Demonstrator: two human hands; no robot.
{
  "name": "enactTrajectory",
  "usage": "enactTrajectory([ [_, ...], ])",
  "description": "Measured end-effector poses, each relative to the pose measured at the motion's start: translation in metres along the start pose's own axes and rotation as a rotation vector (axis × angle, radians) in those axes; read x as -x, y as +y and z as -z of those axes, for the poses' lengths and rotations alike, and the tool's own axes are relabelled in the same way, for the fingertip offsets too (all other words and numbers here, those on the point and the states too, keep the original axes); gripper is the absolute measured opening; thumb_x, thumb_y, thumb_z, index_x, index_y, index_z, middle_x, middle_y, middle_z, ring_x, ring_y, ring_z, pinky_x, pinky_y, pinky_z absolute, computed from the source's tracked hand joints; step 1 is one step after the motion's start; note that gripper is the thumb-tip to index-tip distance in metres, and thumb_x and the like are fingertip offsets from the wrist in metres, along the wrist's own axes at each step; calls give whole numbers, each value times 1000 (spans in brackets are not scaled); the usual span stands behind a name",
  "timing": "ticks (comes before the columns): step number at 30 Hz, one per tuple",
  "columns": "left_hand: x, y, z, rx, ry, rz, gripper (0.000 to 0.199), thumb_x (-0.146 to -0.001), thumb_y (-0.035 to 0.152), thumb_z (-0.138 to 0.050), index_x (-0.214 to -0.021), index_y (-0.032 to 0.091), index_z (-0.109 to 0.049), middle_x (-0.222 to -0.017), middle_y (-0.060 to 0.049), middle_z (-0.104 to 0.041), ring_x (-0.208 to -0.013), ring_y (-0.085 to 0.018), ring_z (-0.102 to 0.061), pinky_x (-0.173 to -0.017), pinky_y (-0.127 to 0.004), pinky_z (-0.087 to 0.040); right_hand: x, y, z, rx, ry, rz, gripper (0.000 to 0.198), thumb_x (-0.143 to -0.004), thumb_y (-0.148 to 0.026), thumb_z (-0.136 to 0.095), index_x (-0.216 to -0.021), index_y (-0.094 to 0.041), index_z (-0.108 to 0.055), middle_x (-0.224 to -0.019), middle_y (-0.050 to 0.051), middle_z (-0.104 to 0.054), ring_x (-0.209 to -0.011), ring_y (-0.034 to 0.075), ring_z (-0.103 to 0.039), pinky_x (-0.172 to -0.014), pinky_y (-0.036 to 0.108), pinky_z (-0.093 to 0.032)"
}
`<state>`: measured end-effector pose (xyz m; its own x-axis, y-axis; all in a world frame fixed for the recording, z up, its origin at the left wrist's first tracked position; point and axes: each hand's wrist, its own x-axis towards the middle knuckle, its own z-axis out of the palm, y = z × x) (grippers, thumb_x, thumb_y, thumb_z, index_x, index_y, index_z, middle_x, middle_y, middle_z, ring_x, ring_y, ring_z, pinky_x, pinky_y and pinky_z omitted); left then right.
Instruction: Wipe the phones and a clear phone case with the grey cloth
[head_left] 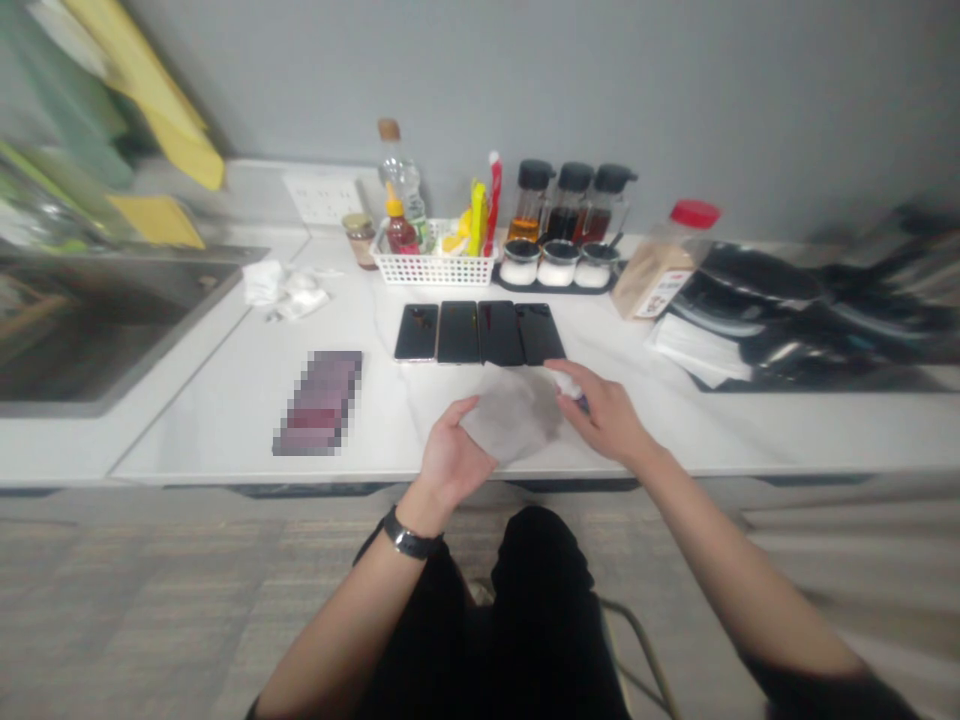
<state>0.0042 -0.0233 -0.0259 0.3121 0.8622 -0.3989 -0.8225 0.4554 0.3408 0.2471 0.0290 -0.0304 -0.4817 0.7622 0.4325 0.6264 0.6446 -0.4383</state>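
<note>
A thin white tissue is spread between my two hands above the front of the white counter. My left hand is closed on the tissue's left edge, thumb on top. Bent fingers of my right hand close around a small white object with a dark purple part, at the tissue's right side; its kind is unclear. Just beyond the tissue, several dark-screened phones lie side by side in a row. Off to the left lies a flat purplish phone-shaped thing, blurred into blocks.
Crumpled tissues lie near the sink. Behind the phones stand a white basket of condiments and a rack of seasoning jars. To the right are a red-lidded jar, folded white paper and dark pans.
</note>
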Motion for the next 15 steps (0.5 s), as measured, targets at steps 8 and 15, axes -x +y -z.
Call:
enactTrajectory([
  [8,2,-1,-6,0,32,40,33,-100,26,-56,-121,10,-76,-115,-14,-85,-119,-31,-79,-123,-49,-50,-60,99,16,-64,433,-284,63,-100,-46,-59,-157,-25,-44,-125,11,-77,-114,29,-74,-100,46,-62],
  [15,8,-1,-9,-3,51,54,31,-100,26,-56,-114,10,-78,-114,-15,-84,-120,-30,-78,-122,-47,-51,-105,170,6,124,560,-495,36,-94,-43,-61,-122,-20,-61,-122,19,-76,-114,35,-71,-110,56,-53],
])
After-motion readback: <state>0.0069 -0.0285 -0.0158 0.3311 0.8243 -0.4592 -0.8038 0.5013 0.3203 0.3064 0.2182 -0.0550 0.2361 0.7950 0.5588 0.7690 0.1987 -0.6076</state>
